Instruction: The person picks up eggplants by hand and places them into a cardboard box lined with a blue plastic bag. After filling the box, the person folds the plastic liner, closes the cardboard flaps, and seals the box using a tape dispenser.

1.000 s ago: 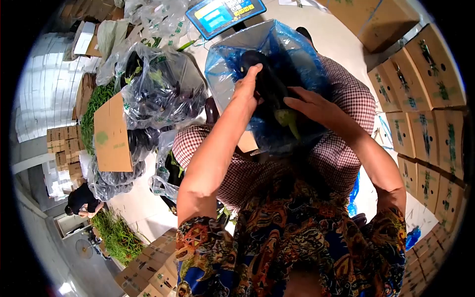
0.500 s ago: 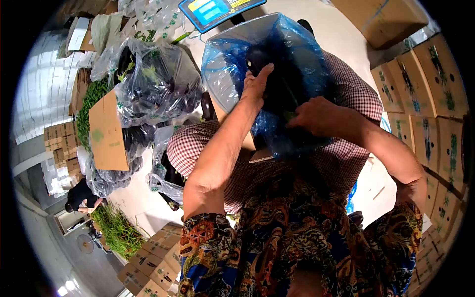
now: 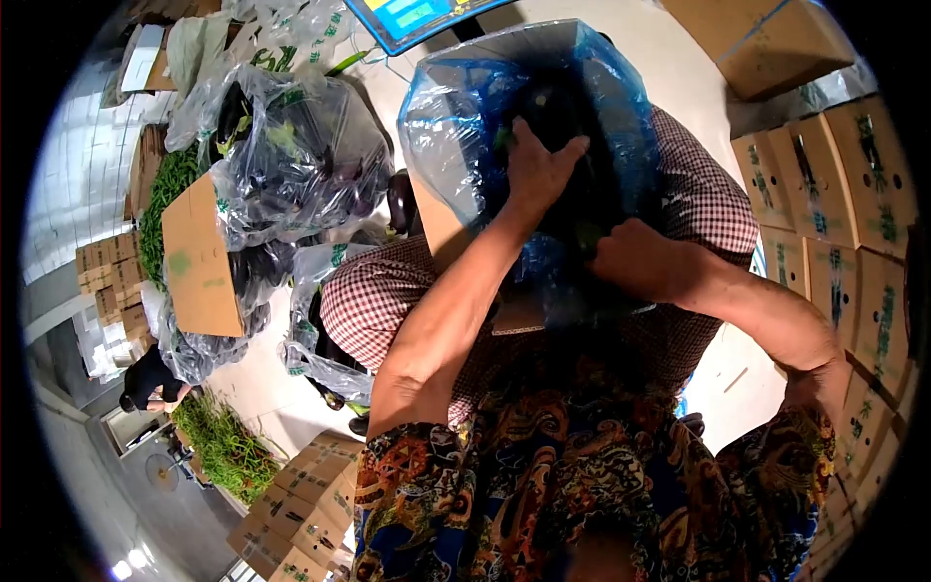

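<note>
A blue plastic bag lines a cardboard box between my knees, with dark eggplants inside. My left hand reaches into the bag, its thumb and fingers around an eggplant; the fingertips are partly lost in shadow. Lower down on the right, my right hand is closed at the green stem end of another long eggplant, most of which is too dark to follow.
Left of me are clear bags of eggplants and an upright cardboard flap. A blue-framed scale display stands beyond the box. Stacked cartons line the right side. Green peppers and a crouching person are farther left.
My left hand has moved right and deeper into the bag, along with the eggplant at its fingers. My right hand has shifted slightly right and down. The view has turned a little.
</note>
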A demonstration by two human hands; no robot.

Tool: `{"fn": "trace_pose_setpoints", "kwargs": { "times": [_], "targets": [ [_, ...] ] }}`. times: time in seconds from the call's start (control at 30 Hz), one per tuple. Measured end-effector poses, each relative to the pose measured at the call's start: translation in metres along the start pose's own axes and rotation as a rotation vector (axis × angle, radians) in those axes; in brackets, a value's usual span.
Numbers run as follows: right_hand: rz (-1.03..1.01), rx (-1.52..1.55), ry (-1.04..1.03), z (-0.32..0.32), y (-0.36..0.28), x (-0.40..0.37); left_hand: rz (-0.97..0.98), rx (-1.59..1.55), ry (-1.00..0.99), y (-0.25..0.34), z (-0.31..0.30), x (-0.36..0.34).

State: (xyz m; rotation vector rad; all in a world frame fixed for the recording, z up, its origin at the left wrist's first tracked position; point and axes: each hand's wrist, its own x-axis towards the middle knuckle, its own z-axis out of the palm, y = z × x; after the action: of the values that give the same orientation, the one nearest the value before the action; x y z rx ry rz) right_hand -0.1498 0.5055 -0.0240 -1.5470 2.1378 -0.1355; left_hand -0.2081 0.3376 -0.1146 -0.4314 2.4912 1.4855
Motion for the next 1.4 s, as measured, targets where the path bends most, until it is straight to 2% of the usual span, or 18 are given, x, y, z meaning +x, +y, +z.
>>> {"fn": "trace_pose_setpoints", "kwargs": {
  "times": [0.13,0.23,0.33,0.43,0.53,0.63,0.73,0.93,1.0,1.07,1.13,1.2,1.3,1.33,1.37,1.4],
  "targets": [
    [-0.037,-0.076,0.084,-0.002,0.003,0.002,0.012,0.142,0.006,0.008,0.004,-0.01],
    [-0.007,-0.084,0.1,0.01,0.001,0.008,0.081,0.1,0.048,-0.001,0.009,-0.014],
    [0.062,0.02,0.069,0.012,0.001,0.013,0.086,0.007,0.023,-0.007,0.007,-0.009],
    [0.173,-0.015,0.103,0.029,0.002,0.016,-0.006,0.105,0.052,0.005,0.014,-0.015],
    [0.184,-0.123,0.055,0.031,0.0,0.011,0.075,0.178,0.119,0.003,0.018,-0.014],
    [0.197,-0.081,-0.102,0.018,-0.004,0.012,0.058,0.271,-0.062,0.0,-0.009,-0.008],
    [0.173,0.285,0.039,0.007,-0.004,0.004,0.149,0.542,-0.179,0.003,-0.039,0.004],
    [0.304,0.493,0.018,-0.028,-0.001,-0.001,0.525,0.766,-0.783,0.042,-0.114,-0.029],
    [0.267,0.58,0.091,-0.026,-0.002,-0.001,0.396,0.932,-0.991,0.047,-0.138,-0.045],
    [0.226,0.68,0.12,-0.028,-0.004,0.004,0.686,0.846,-0.81,0.003,-0.16,-0.056],
    [0.186,0.799,0.097,-0.029,-0.015,0.014,0.526,1.033,-0.732,0.022,-0.164,-0.067],
    [0.172,0.8,0.092,-0.019,-0.026,0.031,0.561,1.078,-0.683,0.017,-0.168,-0.062],
    [0.145,0.745,0.009,-0.022,-0.039,0.056,0.545,0.942,-0.589,0.001,-0.177,-0.049],
    [0.136,0.721,-0.031,-0.021,-0.041,0.062,0.508,0.801,-0.59,-0.007,-0.185,-0.041],
    [0.019,0.748,0.087,-0.005,-0.041,0.069,0.47,0.658,-0.591,-0.016,-0.197,-0.033],
    [-0.031,0.762,0.101,-0.003,-0.043,0.074,0.43,0.516,-0.592,-0.013,-0.204,-0.029]
  ]
}}
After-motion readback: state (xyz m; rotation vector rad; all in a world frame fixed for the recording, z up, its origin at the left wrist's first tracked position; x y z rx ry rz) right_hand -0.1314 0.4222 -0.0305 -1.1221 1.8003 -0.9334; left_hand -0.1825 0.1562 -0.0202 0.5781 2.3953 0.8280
